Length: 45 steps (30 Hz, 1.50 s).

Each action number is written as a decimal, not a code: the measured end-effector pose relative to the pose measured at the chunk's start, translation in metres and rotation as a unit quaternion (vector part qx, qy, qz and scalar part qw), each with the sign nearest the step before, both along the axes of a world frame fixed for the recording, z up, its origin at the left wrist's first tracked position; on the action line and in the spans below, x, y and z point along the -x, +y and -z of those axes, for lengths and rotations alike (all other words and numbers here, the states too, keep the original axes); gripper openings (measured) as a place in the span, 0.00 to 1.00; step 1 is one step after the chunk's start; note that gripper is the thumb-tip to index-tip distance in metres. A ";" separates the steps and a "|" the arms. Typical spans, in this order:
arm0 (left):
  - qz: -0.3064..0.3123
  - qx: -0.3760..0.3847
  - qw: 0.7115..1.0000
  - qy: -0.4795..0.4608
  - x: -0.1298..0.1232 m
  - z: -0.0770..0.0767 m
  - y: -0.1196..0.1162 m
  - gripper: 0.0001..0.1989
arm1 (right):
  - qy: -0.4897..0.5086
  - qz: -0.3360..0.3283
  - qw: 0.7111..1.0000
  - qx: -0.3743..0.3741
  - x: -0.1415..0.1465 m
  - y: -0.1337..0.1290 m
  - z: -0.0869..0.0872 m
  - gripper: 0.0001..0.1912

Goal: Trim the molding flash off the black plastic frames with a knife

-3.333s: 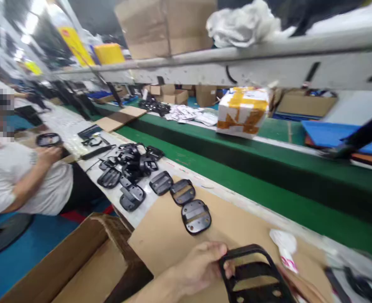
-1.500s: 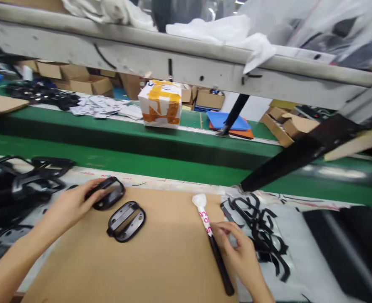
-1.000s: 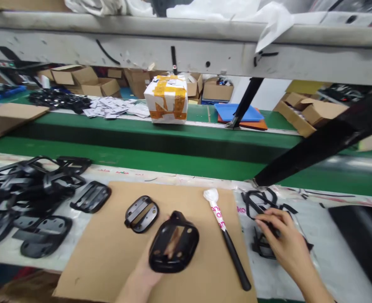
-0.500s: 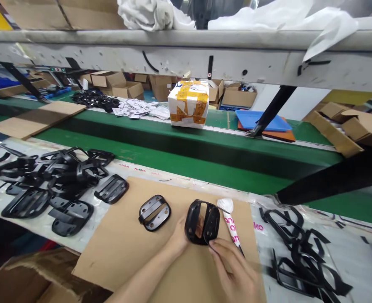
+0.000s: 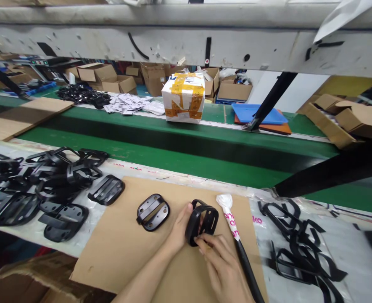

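Note:
My left hand (image 5: 178, 229) grips the left side of a black plastic bracket (image 5: 201, 219), a rounded frame with a slot through it, tilted above the cardboard sheet (image 5: 116, 256). At its lower edge the fingers of my right hand (image 5: 219, 256) pinch the rim; whether a smaller piece is between them is hidden. A similar flat black slotted plate (image 5: 153, 212) lies on the cardboard to the left. Just right of my hands rests a black-handled tool (image 5: 233, 219), its head wrapped in white plastic.
Many black plastic parts (image 5: 56, 181) are heaped on the left, and black loop-shaped strips (image 5: 302, 252) on the right. Beyond the bench runs a green conveyor (image 5: 173, 147). A taped white box (image 5: 184, 97) and blue tray (image 5: 259, 113) stand behind it. A metal beam (image 5: 173, 44) crosses above.
The bracket has been turned in my hands, from its face showing to a more edge-on tilt. My right fingers have shifted left along its lower rim. The camera view has tipped slightly downward.

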<state>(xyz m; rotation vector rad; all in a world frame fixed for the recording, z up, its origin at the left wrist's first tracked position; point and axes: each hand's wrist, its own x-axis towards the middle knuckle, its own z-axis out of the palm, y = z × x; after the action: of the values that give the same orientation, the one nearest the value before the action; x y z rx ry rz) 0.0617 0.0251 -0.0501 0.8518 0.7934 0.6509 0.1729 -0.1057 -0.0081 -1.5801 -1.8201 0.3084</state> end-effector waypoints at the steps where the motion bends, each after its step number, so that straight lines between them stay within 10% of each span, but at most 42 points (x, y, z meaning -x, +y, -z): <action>1: 0.005 -0.006 1.000 0.001 0.001 -0.001 0.000 0.28 | 0.004 0.000 1.000 0.000 0.000 0.000 0.000 0.25; 12: 0.071 0.050 0.993 -0.082 0.007 -0.008 0.002 0.24 | 0.133 0.074 0.987 0.059 0.005 -0.007 0.012 0.15; 18: 0.099 0.015 0.994 -0.054 0.008 -0.011 -0.004 0.19 | 0.215 0.252 0.943 -0.026 -0.010 -0.005 0.028 0.20; 25: 0.226 -0.046 0.972 -0.029 0.025 -0.019 -0.029 0.19 | 0.277 0.096 0.952 0.089 -0.020 -0.009 0.026 0.17; 31: 0.244 0.085 0.964 -0.059 0.044 -0.019 -0.034 0.22 | 0.410 0.098 0.891 0.170 -0.017 -0.010 0.010 0.09; 38: 0.237 0.057 0.970 -0.010 0.045 -0.038 -0.033 0.21 | 0.345 0.082 0.920 0.168 -0.020 -0.006 0.002 0.04; 45: 0.161 0.267 0.944 -0.110 0.036 -0.037 -0.042 0.18 | 0.370 0.099 0.908 0.168 -0.013 -0.008 0.008 0.05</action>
<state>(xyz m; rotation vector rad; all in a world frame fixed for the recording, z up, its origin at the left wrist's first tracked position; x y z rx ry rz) 0.0255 -0.0165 -0.0136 0.3859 0.5668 0.2109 0.1858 -0.1137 -0.0158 -1.5528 -1.0435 1.0151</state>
